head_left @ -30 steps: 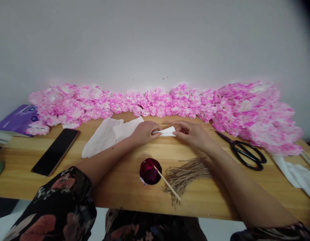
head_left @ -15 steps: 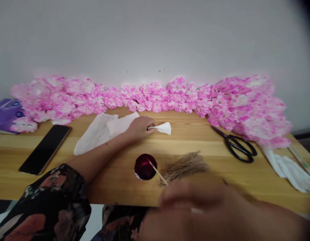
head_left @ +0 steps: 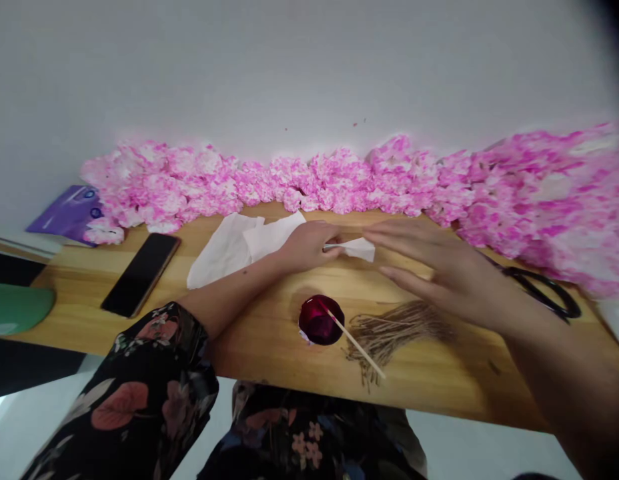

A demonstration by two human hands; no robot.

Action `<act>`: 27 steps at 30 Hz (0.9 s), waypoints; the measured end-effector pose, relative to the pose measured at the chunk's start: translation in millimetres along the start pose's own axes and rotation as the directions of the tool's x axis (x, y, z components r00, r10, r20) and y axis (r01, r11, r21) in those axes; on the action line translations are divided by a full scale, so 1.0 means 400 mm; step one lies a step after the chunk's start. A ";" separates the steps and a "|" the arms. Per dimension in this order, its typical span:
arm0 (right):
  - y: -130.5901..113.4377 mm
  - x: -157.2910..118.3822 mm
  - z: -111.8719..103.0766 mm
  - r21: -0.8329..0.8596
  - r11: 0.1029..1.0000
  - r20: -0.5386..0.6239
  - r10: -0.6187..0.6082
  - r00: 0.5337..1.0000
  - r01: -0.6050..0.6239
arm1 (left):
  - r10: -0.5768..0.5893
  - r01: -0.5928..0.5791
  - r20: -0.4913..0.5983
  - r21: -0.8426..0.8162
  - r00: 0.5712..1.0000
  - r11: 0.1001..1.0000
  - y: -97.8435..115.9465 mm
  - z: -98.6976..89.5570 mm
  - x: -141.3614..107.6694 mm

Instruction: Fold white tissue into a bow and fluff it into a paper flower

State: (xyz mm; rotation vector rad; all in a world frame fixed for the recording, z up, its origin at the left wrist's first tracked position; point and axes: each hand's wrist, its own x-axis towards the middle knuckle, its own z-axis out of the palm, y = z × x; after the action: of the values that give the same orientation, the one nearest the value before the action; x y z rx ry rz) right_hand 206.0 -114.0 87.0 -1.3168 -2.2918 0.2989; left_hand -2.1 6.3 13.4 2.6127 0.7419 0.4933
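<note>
My left hand (head_left: pixel 309 245) is closed on a folded white tissue paper (head_left: pixel 360 249), whose fanned end sticks out to the right. Just right of that end, my right hand (head_left: pixel 434 260) is held with fingers apart and nothing visible in it. Below them stands a small cup of dark magenta liquid (head_left: pixel 319 323). A thin wooden stick (head_left: pixel 359 348) leans in the cup, its tip tinted red. Beside the cup lies a bundle of thin brown twig-like stems (head_left: pixel 404 327). Flat white tissue sheets (head_left: pixel 224 250) lie behind my left forearm.
Pink and white paper-like flowers (head_left: pixel 339 180) line the table's back along the wall. A black phone (head_left: pixel 141 275) and purple packet (head_left: pixel 69 212) are at left, with a green object (head_left: pixel 19 308) at the edge. Black-handled scissors (head_left: pixel 549 293) lie partly behind my right arm.
My right hand has let go of the stick, left leaning in the cup, and moved up to the folded tissue. My left hand keeps its hold. The view has shifted left.
</note>
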 end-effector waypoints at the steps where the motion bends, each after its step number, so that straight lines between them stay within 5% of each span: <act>1: 0.029 0.017 0.020 -0.025 1.000 -0.004 0.011 1.000 -0.011 | 0.004 -0.004 -0.003 -0.003 1.000 1.000 0.002 0.000 -0.001; 5: 0.112 0.051 0.099 -0.094 0.996 0.036 0.007 0.999 -0.004 | 0.016 -0.016 -0.005 0.020 1.000 1.000 0.003 0.003 -0.002; 9: 0.126 0.055 0.137 -0.071 0.997 0.040 0.003 0.999 0.000 | 0.031 -0.031 0.001 0.062 1.000 0.998 -0.001 0.009 0.001; 27: 0.139 0.038 0.170 -0.020 0.996 -0.063 0.084 0.994 -0.085 | 0.119 -0.123 0.078 0.054 0.990 0.991 -0.024 -0.006 0.010</act>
State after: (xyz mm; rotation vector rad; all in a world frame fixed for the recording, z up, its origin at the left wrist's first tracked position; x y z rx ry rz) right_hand 207.3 -69.3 9.7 -1.4173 -2.1981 0.2577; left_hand -3.8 16.9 12.0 2.7266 0.5853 0.4114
